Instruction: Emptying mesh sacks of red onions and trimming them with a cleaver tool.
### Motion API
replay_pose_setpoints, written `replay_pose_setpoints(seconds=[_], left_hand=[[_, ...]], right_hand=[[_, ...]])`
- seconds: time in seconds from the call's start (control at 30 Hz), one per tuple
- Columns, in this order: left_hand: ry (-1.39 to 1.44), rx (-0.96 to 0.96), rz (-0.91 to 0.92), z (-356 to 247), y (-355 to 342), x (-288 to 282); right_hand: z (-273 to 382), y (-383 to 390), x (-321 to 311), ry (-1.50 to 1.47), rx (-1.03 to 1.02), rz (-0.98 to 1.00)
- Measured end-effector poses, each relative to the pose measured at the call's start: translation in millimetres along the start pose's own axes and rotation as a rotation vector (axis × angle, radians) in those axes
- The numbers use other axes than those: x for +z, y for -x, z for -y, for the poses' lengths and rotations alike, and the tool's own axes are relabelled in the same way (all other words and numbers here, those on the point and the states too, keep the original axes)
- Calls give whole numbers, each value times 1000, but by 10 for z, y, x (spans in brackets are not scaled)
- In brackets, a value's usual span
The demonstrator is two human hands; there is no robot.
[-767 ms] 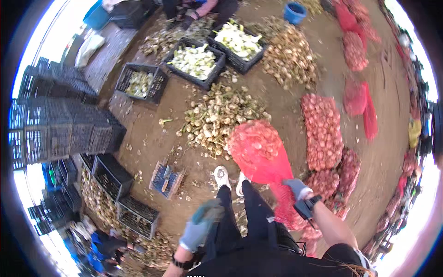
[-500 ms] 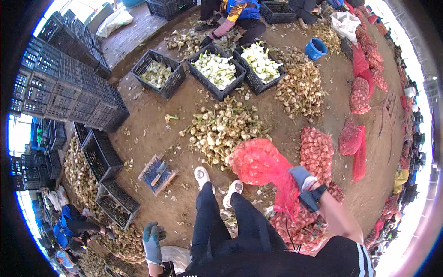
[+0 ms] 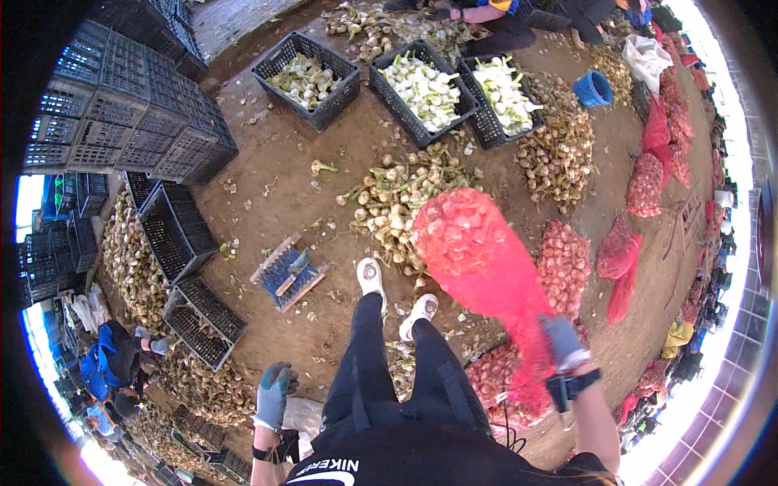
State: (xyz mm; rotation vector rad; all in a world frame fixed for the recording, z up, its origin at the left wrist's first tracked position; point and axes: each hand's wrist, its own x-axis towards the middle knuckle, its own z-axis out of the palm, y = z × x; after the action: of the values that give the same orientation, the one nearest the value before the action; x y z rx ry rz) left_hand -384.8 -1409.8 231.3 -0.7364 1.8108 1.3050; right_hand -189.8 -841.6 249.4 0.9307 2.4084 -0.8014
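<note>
My right hand, in a grey glove, is closed round the gathered neck of a red mesh bag. Garlic bulbs fill the bag's far end, and its loose netting stretches back to my hand. The bag's full end covers the right part of a loose garlic pile on the ground. My left hand, also gloved, is held low beside my left leg. Its fingers are slightly bent and apart, with nothing visible in them.
A low stool with a knife on it stands left of my feet. Black crates of garlic line the far side. Filled red mesh bags lie right. Crate stacks rise left; other people work nearby.
The bag's full end has swung away from my feet over the pile, and its netting is pulled longer. The whole view has shifted. My left hand still holds nothing.
</note>
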Motion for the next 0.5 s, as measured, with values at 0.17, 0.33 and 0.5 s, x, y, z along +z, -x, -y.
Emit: replay_pose_setpoints(seconds=[0.17,0.33,0.5], left_hand=[[18,-35,-2,-266,-149,-191],[49,-42,-65,187,-59,-591],[96,7,-118,461,191,-682]], right_hand=[[617,-886,238,185,-24,69],[785,-767,-582,254,-523,-25],[1195,43,-844,-969,319,-154]])
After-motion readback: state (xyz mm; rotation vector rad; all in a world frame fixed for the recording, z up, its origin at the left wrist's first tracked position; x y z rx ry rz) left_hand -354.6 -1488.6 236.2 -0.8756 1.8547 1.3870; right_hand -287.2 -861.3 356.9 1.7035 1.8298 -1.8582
